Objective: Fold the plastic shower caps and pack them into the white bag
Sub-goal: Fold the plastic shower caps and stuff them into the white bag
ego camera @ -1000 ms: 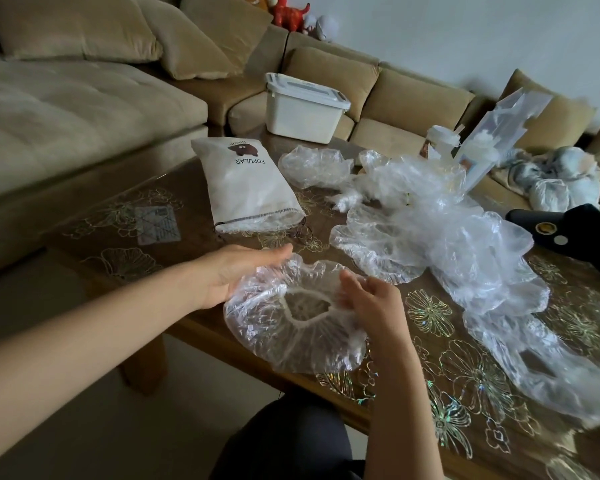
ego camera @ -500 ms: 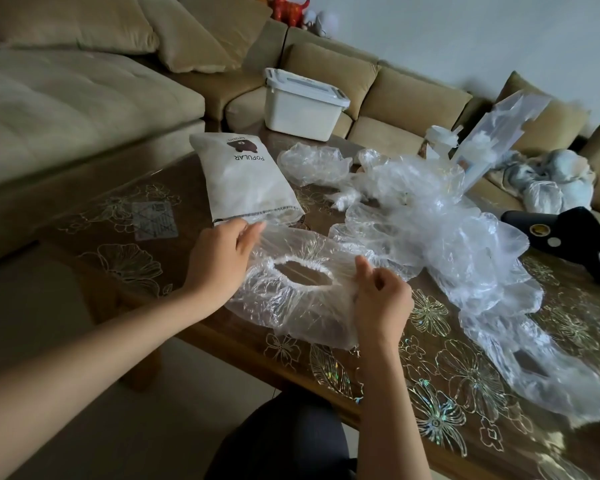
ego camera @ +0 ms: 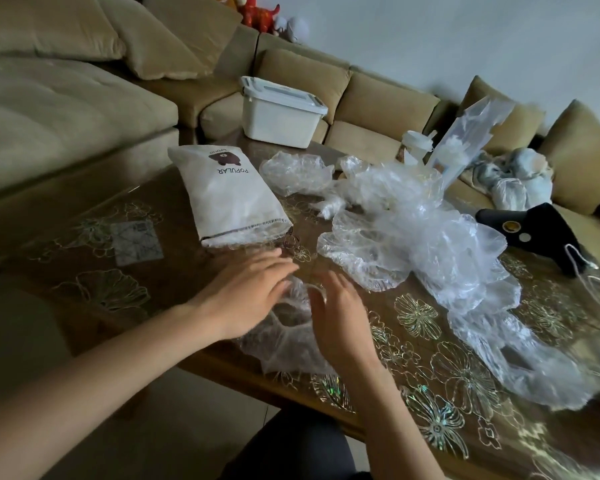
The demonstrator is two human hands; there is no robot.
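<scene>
A person's left hand [ego camera: 246,292] and right hand [ego camera: 340,315] lie with fingers straight and slightly spread over a clear plastic shower cap [ego camera: 284,344]. The cap is flattened at the near edge of a flower-patterned table [ego camera: 94,292]. Neither hand pinches anything. Motion blur hides how firmly the palms bear down, though both appear to be smoothing the film for a fold.

The cap's lower part seems to hang past the table's lip at six o'clock. On so glossy a top the thin film could slide towards the person's lap once the pressure lifts. Trapped air and the gathered elastic rim are likely to spring a fold open again if it is not held down. A sweep towards two o'clock risks snagging the loose pile of caps [ego camera: 430,244], whose nearest one lies just beside the right hand.

The white bag [ego camera: 229,199] rests at eleven o'clock from the hands, its stitched mouth turned towards them and near the left fingertips. It looks partly filled, so a carelessly pushed cap may bunch at the opening.

The bag carries the word "POPULAR", upside down to the wearer, beneath a brown bear's face. A smaller line beyond the bear is too fine to read. At nine o'clock a pale sticker [ego camera: 136,242] on the table bears a code-like square and print too small to make out. A lidded white box [ego camera: 278,114] stands at twelve o'clock, and a black object [ego camera: 534,230] lies at three
</scene>
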